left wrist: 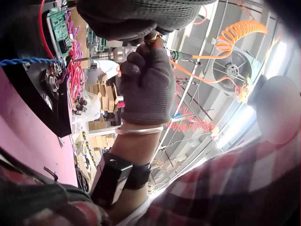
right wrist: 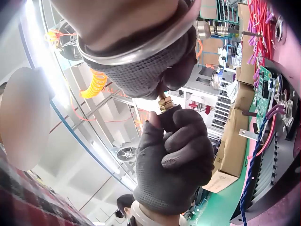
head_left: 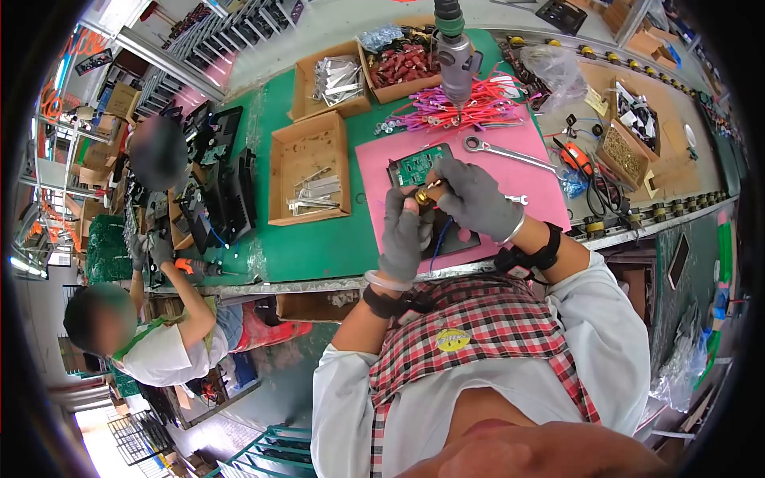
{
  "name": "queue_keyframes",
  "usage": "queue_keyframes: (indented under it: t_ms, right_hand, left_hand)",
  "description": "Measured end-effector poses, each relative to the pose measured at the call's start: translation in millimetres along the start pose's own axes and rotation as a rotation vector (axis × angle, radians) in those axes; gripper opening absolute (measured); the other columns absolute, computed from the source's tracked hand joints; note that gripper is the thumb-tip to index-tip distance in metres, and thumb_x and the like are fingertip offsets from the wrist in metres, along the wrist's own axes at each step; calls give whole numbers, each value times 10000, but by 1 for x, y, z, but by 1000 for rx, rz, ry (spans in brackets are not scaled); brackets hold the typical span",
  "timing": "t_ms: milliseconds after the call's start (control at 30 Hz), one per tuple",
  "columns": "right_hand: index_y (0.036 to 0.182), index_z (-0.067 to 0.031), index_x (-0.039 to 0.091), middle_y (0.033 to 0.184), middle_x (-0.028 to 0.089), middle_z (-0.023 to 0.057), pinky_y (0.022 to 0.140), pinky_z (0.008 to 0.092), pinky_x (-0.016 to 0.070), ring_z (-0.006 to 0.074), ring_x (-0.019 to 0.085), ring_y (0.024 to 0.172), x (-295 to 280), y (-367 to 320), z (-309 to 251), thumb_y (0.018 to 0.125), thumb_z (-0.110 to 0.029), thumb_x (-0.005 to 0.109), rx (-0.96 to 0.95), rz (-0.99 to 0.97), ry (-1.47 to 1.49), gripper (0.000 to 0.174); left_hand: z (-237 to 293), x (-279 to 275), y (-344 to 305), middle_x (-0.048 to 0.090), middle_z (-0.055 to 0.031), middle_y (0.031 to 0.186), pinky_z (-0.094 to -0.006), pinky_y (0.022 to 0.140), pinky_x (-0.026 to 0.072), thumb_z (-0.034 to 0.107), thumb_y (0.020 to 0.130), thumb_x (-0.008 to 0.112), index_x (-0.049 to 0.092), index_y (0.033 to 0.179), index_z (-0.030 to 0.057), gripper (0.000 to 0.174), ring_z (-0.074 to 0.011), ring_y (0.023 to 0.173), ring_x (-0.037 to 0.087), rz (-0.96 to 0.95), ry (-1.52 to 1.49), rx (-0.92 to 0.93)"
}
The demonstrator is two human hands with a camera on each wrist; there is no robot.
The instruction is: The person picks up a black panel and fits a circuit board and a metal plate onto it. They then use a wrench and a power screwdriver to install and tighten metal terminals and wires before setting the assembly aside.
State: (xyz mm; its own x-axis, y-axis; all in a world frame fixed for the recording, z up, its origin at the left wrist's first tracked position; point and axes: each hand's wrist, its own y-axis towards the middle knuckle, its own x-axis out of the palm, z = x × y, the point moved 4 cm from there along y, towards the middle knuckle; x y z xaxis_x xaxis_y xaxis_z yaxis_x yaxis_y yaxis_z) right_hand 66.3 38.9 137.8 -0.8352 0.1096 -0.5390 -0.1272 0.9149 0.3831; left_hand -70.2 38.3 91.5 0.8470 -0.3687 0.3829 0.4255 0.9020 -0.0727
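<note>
Both hands wear grey knit gloves and meet above a pink mat (head_left: 382,179). My left hand (head_left: 406,227) is curled into a fist round a dark part topped by a small brass fitting (head_left: 422,195). My right hand (head_left: 470,195) pinches that brass fitting (right wrist: 163,101) from above with its fingertips. The right wrist view has my left hand (right wrist: 176,160) below and my right hand (right wrist: 146,61) above. A blue twisted wire (head_left: 438,239) runs down to a black housing (head_left: 462,239) on the mat. A green circuit board (head_left: 418,165) lies just beyond the hands.
An electric screwdriver (head_left: 456,56) hangs above a bundle of red and purple wires (head_left: 470,107). A wrench (head_left: 510,153) lies on the mat. Cardboard boxes of metal parts (head_left: 311,171) sit to the left, and an orange-handled tool (head_left: 575,158) to the right. Another worker (head_left: 159,334) sits at far left.
</note>
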Motion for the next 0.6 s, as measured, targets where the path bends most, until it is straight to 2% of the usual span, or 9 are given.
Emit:
queue_keyframes:
  t_ms: [67, 167, 267, 367, 400, 500, 533, 600]
  right_hand:
    - [950, -66, 511, 749, 559, 128, 613, 400, 459, 324, 574, 691, 1, 3, 4, 731, -149, 577, 19, -83, 136, 244]
    - [958, -67, 506, 767, 559, 118, 626, 392, 461, 304, 576, 697, -1, 5, 0, 726, -129, 560, 186, -97, 85, 246]
    - [962, -69, 511, 745, 555, 94, 593, 362, 458, 269, 571, 655, -1, 5, -4, 730, -138, 585, -40, 71, 19, 253]
    - [1023, -70, 523, 730, 548, 77, 566, 333, 453, 244, 564, 623, -1, 4, 19, 724, -157, 624, -66, -83, 93, 328]
    - [1106, -79, 513, 714, 541, 49, 541, 305, 441, 187, 556, 598, -3, 5, 44, 718, -187, 668, -55, 23, 48, 431]
    - [1161, -89, 493, 706, 529, 23, 546, 282, 436, 133, 536, 594, -16, 3, 82, 717, -191, 683, 328, 163, 290, 494]
    - [1166, -97, 486, 698, 512, 4, 547, 267, 425, 103, 513, 589, -13, 1, 76, 710, -213, 706, 278, 130, 230, 520]
    - [1183, -67, 468, 699, 481, 1, 563, 234, 418, 79, 484, 610, -6, -4, 46, 701, -122, 688, 231, 3, 234, 532]
  left_hand:
    - [0, -4, 2, 431, 4, 671, -188, 413, 225, 369, 943, 388, 401, 1143, 109, 328, -42, 479, 292, -51, -27, -7]
    - [0, 0, 2, 410, 12, 637, -187, 405, 222, 411, 933, 397, 412, 1131, 98, 370, -41, 464, 288, -83, -35, -24]
    - [4, 5, 2, 399, 16, 623, -183, 397, 219, 457, 917, 410, 427, 1113, 82, 423, -41, 449, 291, -119, -96, -70]
    - [6, 1, -1, 408, 16, 626, -179, 379, 229, 514, 896, 416, 443, 1076, 70, 480, -41, 439, 304, -116, -140, -95]
    - [7, -1, -2, 410, 15, 628, -178, 377, 233, 520, 894, 415, 443, 1070, 71, 483, -40, 439, 306, -92, -132, -84]
    - [12, -2, 1, 419, 9, 634, -173, 381, 253, 514, 898, 410, 444, 1057, 77, 466, -38, 449, 323, -39, -38, -76]
    - [10, 0, 3, 420, 8, 636, -173, 383, 255, 509, 900, 410, 444, 1059, 79, 460, -39, 452, 326, -28, -25, -90]
    - [2, 2, 4, 421, 9, 637, -172, 387, 259, 479, 915, 401, 446, 1059, 89, 419, -38, 465, 335, -51, -48, -141]
